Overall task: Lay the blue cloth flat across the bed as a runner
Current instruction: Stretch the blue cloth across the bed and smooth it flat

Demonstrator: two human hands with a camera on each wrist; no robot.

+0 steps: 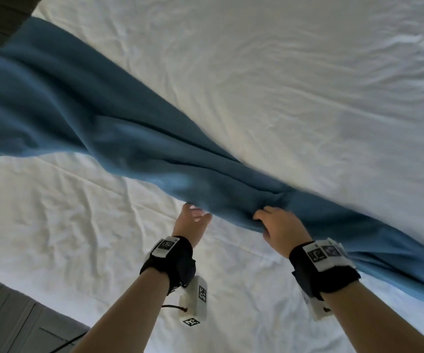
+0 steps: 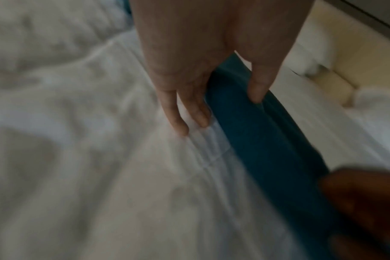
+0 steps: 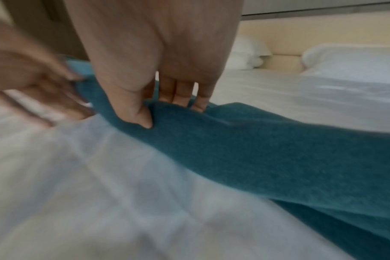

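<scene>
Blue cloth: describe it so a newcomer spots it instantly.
A wide bed with a wrinkled white sheet fills the view. Across it diagonally runs the long, bunched blue fleece cloth, the only coloured thing there, gripped by the right hand and the left hand.

Matt, fuzzy blue cloth (image 1: 83,115) on smooth, wrinkled white bed sheet (image 1: 295,80).

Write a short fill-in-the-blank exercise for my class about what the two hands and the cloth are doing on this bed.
1. The cloth lying across the bed is ____ in colour.
2. The right hand pinches the cloth between fingers and ____.
3. The sheet under the cloth is ____ in colour.
4. The left hand holds the cloth's near ____.

Missing words: blue; thumb; white; edge
</scene>
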